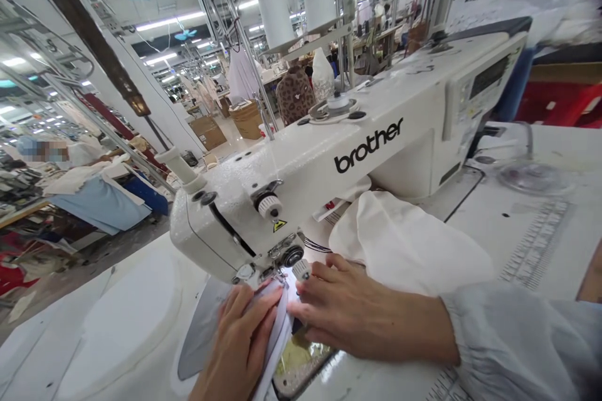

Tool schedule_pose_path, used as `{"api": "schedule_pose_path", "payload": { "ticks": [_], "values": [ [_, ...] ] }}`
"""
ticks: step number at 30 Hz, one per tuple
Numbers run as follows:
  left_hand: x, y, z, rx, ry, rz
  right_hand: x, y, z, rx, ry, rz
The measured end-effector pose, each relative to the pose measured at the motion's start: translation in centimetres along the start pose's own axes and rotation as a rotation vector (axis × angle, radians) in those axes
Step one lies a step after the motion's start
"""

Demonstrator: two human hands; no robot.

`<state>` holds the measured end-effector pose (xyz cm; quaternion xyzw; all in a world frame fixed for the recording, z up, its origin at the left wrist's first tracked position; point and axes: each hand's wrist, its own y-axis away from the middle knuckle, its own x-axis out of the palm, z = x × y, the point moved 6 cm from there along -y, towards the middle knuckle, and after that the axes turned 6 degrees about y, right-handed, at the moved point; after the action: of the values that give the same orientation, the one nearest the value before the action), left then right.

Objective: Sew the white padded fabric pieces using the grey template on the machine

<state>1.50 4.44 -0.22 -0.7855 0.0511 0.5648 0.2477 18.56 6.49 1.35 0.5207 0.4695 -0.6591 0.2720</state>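
A white sewing machine [301,163] marked "brother" stands before me. Pale bluish-white fabric [277,338] runs in a folded strip under its needle area, which is lit. My left hand [239,332] is on this fabric, its fingers close together near the presser foot and gripping the fold. On the other side of the needle, my right hand [357,310] has bent, spread fingers, with the fingertips at the fabric's edge and beside a white knob [301,270]. The needle tip is hidden by the fingers and the machine head.
White cloth [399,241] lies bunched behind my right hand, under the machine arm. Thread cones [276,15] stand above on a rack. A ruler marking [536,241] is on the table at right. Piled garments [101,194] are at far left, with boxes [247,119] beyond.
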Motion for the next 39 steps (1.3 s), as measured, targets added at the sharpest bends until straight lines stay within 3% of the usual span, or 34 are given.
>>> {"api": "schedule_pose_path", "payload": {
  "ticks": [4, 10, 17, 22, 26, 32, 39],
  "values": [
    [0.1, 0.4, 0.1, 0.111, -0.084, 0.036, 0.1, 0.1, -0.1, -0.001, 0.01, -0.013],
    [1.1, 1.1, 0.1, 0.065, -0.257, -0.027, 0.0, 0.0, -0.4, 0.035, 0.006, 0.002],
    [0.0, 0.6, -0.8, 0.164, -0.2, 0.003, 0.0, 0.0, 0.0, 0.0, 0.024, -0.017],
    [0.2, 0.8, -1.0, 0.074, -0.229, -0.086, 0.0, 0.0, -0.3, 0.021, 0.028, -0.003],
    [1.4, 1.3, -0.8, -0.014, -0.269, -0.07, -0.1, 0.0, -0.1, -0.015, 0.024, -0.024],
    [1.7, 1.6, -0.3, -0.053, -0.281, -0.155, -0.3, 0.2, -0.2, -0.011, 0.022, -0.036],
    [0.8, 1.5, -0.9, 0.121, -0.241, -0.001, -0.2, 0.3, -0.1, -0.07, -0.01, -0.042]
  ]
}}
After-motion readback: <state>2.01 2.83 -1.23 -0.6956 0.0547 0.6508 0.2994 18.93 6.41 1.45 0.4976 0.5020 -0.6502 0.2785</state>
